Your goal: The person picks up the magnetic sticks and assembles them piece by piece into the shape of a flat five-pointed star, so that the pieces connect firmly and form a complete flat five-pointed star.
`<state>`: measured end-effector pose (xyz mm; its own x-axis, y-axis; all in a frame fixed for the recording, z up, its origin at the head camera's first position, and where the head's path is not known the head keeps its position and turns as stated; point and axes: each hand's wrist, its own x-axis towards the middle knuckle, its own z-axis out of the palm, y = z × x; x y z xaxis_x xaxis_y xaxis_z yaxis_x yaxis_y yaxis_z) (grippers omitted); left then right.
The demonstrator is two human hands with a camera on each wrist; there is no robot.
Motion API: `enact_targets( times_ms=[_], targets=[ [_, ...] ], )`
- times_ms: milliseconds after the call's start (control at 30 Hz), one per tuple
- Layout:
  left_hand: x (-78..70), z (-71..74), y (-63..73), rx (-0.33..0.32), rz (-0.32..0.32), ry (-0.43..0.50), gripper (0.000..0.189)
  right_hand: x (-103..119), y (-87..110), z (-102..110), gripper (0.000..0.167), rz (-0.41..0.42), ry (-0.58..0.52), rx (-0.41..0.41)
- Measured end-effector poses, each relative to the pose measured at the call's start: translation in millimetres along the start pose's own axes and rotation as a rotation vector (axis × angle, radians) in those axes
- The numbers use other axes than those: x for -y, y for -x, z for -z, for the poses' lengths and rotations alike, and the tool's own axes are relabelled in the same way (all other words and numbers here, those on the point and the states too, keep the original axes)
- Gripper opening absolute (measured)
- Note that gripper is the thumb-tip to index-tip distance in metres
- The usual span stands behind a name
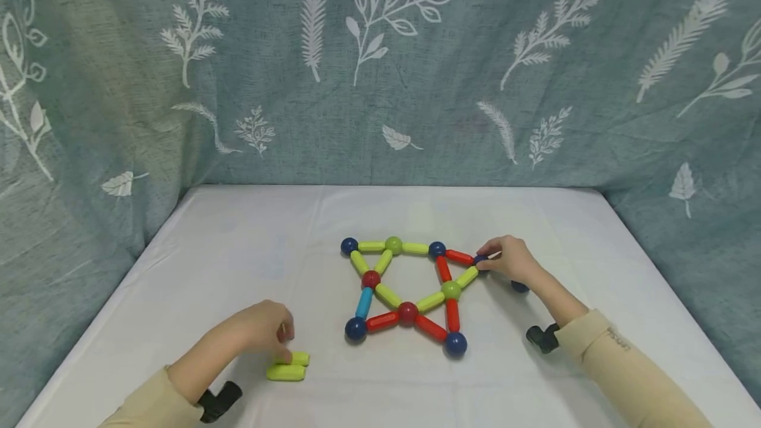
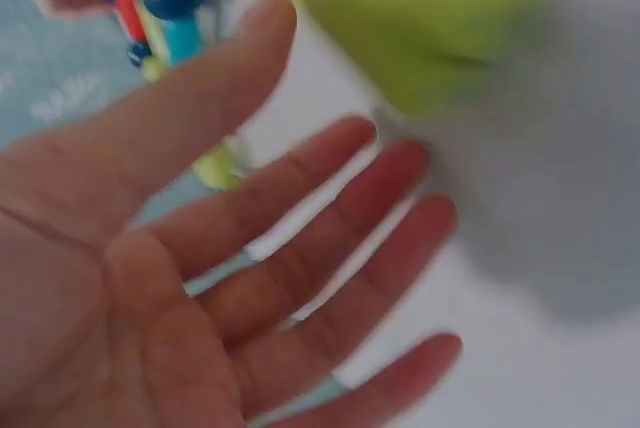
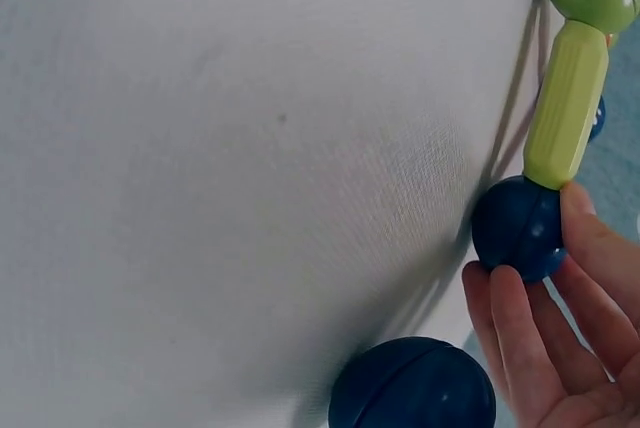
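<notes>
While pinching the dark blue ball (image 1: 480,260) at the toy frame (image 1: 407,292), right hand (image 1: 511,260) is joining it | left hand (image 1: 261,330), fingers open, is reaching for green rods (image 1: 287,367) | next: gripping one.

rod-and-ball figure (image 1: 410,289) mid-table (image 1: 250,243), two loose rods (image 1: 288,367) front-left, loose ball (image 1: 520,286) just right

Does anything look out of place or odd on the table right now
One loose blue ball lies apart from the stick-and-ball figure, beside the right hand. Two green sticks lie loose under the left hand. Nothing looks damaged.

Home-style play corner, leaf-print curtain (image 1: 380,65), white-clothed table (image 1: 250,236), magnetic toy rods (image 1: 410,289)
</notes>
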<state>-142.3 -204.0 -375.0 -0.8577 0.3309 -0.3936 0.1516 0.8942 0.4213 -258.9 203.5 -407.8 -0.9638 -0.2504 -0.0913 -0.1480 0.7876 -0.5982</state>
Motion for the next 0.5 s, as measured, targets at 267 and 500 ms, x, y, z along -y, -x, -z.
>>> enact_targets(
  times_ms=[267, 500],
  targets=[
    [29.3, -8.5, 16.7, -0.007, -0.09, 0.154, 0.015, -1.6, -3.0, -1.9, 0.027, -0.004, -0.013, -0.006],
    [29.2, -10.0, 15.8, -0.025, -0.146, 0.124, 0.006, -1.8, -3.8, -5.6, 0.027, -0.011, -0.017, -0.017]
  ],
)
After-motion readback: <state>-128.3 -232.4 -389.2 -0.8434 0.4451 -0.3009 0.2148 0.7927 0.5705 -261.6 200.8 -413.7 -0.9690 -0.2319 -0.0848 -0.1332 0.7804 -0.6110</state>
